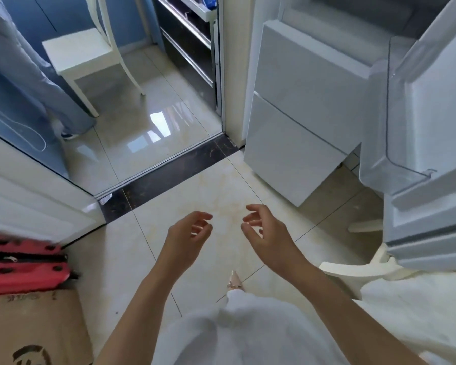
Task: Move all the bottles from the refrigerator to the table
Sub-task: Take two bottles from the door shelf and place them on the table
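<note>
Refrigerator (308, 106) interior beyond top edge

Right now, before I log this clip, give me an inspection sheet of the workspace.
Surface: glossy cream tiled floor with a dark threshold strip; no table in view.
Job's things: refrigerator at right, upper door open, its door bin looks empty; no bottles seen.
Clutter: red case on a cardboard box at lower left.
Grippers: left hand and right hand both open and empty, fingers loosely curled, held over the floor.
Cables: nothing seen.
Surroundings: white chair beyond the threshold; another person's grey trouser leg at left.
</note>
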Demonstrator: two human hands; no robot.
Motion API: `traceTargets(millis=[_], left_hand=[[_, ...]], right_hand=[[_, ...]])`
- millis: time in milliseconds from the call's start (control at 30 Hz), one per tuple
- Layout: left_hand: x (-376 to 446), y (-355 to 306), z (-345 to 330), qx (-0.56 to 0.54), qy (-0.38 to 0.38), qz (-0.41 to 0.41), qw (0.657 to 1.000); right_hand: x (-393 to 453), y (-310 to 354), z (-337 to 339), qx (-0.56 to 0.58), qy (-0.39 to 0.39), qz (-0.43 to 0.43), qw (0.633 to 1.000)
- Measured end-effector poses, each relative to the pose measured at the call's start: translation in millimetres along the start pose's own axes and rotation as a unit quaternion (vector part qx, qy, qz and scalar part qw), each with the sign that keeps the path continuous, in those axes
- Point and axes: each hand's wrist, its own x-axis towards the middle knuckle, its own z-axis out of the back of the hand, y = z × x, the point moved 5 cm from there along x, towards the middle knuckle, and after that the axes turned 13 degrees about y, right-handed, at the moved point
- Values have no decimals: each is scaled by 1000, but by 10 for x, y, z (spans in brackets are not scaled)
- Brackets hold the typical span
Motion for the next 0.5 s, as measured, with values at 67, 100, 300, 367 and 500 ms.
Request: traceTargets(millis=[67, 100, 300, 367, 500], left_hand=[[327, -152, 144, -2, -10, -10, 1000], [494, -229, 208, -8, -11, -16, 1000], [1475, -692, 521, -30, 2, -53, 998], [1814, -849, 610, -40, 11, -66, 997], [2592, -1136, 814, -49, 49, -91, 993]], right_hand=[[242, 120, 258, -3, -19, 6, 1000], [361, 167, 389, -2, -31, 7, 999], [968, 361, 997, 30, -124, -2, 992], [1158, 390, 1147, 50, -154, -10, 987], [1633, 461, 1454, 77, -212, -26, 974]])
